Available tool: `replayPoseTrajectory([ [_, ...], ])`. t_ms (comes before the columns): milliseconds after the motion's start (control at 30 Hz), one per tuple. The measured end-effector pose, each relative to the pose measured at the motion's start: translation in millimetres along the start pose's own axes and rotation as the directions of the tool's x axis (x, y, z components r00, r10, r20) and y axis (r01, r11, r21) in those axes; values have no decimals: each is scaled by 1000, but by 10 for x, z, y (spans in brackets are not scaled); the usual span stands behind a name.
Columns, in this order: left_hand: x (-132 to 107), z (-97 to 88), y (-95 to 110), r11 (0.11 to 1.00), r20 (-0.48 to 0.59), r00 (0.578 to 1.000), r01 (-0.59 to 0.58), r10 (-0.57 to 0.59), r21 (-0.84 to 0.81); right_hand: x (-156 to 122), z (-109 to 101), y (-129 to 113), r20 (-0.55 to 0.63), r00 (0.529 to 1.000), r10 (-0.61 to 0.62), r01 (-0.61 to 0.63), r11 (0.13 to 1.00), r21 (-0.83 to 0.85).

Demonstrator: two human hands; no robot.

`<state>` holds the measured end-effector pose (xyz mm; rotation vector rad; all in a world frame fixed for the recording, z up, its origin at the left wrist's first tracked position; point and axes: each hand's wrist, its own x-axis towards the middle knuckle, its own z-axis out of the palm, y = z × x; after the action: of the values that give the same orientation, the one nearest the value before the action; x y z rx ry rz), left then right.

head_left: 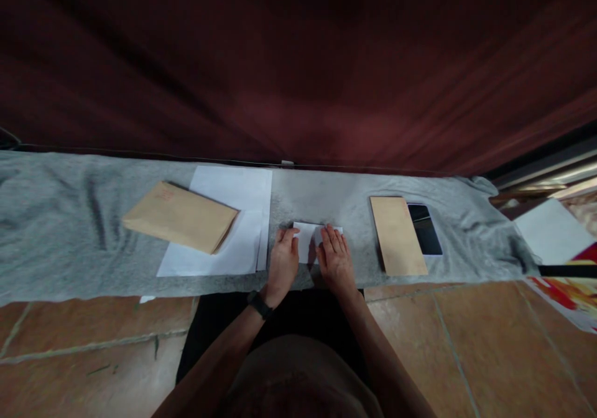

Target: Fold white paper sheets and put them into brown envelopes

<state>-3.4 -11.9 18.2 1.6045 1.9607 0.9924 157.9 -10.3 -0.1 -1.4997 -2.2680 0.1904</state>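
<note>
A small folded sheet of white paper [306, 244] lies in front of me on the grey cloth. At its left edge is my left hand [283, 264], thumb over the paper and fingers bent beside it, closed on that edge. My right hand [336, 261] rests flat on the paper's right part, fingers stretched out, covering much of that side. A dark watch [259, 305] is on my left wrist.
Left of my hands, a stack of brown envelopes [180, 216] lies on large white sheets [228, 185]. To the right, another brown envelope [398, 234] partly covers a dark-screened phone [425, 230]. A dark red curtain [298, 82] hangs behind the grey cloth [321, 188].
</note>
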Motion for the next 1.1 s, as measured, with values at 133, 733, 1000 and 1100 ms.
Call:
replayPoseTrajectory([
  [133,1,2,33,1000,-23,1000,4,-4,-13,-12,14,-8,10,1000,-21,21,1000,2],
  [733,-130,98,68,734,398,854,-501,335,459,-81,51,-24,46,997,-58,61,996,-59],
  [1000,-32,118,-20,730,401,825,-550,399,407,-43,45,13,40,999,-32,32,999,20],
  [1100,-38,122,-16,726,408,825,-548,391,415,23,59,40,25,1000,-13,11,995,96],
])
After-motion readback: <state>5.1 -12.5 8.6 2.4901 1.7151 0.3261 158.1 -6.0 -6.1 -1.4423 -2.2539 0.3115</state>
